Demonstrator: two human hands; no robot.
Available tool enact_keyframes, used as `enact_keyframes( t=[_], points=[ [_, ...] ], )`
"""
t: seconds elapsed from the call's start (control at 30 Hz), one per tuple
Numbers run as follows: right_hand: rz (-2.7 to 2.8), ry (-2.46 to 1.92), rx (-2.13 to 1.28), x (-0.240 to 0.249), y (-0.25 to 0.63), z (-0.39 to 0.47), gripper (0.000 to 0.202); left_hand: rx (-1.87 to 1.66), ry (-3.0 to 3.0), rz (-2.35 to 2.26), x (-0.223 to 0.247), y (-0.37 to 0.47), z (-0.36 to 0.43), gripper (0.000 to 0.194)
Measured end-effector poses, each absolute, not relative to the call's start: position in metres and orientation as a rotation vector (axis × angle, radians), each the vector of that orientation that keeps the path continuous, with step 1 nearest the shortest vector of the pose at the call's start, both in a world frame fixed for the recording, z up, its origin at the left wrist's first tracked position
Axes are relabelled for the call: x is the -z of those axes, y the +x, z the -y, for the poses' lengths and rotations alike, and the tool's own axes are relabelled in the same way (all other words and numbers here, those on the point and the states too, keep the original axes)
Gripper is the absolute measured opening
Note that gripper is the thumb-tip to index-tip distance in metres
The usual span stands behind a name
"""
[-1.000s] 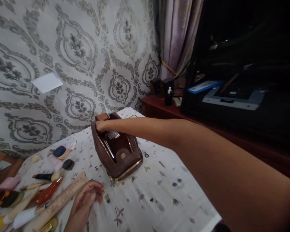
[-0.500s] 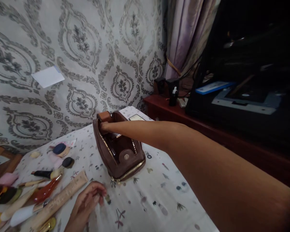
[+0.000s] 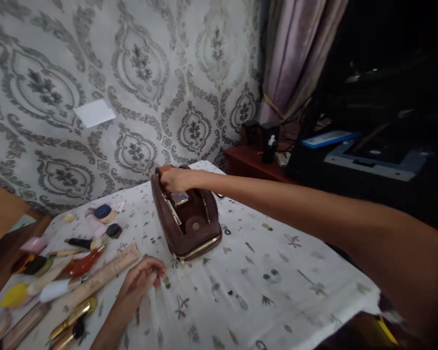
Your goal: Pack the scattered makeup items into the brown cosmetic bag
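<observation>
A brown zip bag (image 3: 166,231) stands unzipped on the cloth-covered table, its mouth wide and small items showing inside. My right hand (image 3: 177,180) reaches into the far end of the bag. Its fingers are hidden behind the rim, so what they touch does not show. Between the bag and the cosmetics rests my left hand (image 3: 144,274), loosely curled with nothing visible in it. Just left of it lies a long beige tube (image 3: 111,270).
Makeup covers the table's left side: a blue-lidded jar (image 3: 104,212), a red tube (image 3: 83,262), a yellow-tipped item (image 3: 14,295) and a gold tube (image 3: 73,318). A dark red cabinet (image 3: 241,158) and a large black screen (image 3: 379,97) stand at right.
The view has shifted, showing more of the table's front edge. My right hand sits higher in the bag's mouth, uncovering more of the inside. My left hand stays on the table.
</observation>
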State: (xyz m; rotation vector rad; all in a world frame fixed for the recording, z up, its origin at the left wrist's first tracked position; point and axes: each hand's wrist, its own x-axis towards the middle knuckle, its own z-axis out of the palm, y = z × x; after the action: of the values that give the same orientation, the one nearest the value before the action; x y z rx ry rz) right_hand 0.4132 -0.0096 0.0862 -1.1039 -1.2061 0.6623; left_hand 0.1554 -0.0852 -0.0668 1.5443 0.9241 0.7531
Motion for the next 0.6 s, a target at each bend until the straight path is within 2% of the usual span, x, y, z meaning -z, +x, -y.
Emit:
enact_keyframes(
  t=[0.07,0.13,0.2,0.4,0.6],
  points=[
    [1.446,-1.115,-0.711,-0.099,0.42,0.023,0.024,-0.775,1.511,-0.891,0.065,0.159,0.088,0.036],
    [1.885,-1.072,-0.552,-0.103,0.425,0.049,0.011,-0.808,1.484,-0.84,0.063,0.161,0.091,0.034],
    [1.973,-0.967,-0.465,-0.095,0.427,0.08,0.015,-0.808,1.476,-0.805,0.06,0.163,0.093,0.035],
    [1.989,-0.782,-0.73,-0.031,0.392,0.133,0.023,-0.858,1.54,-0.864,0.059,0.158,0.091,0.033],
    [2.108,-0.845,-0.805,0.017,0.341,0.119,0.023,-1.019,2.143,-1.374,0.055,0.138,0.085,0.015]
  ],
)
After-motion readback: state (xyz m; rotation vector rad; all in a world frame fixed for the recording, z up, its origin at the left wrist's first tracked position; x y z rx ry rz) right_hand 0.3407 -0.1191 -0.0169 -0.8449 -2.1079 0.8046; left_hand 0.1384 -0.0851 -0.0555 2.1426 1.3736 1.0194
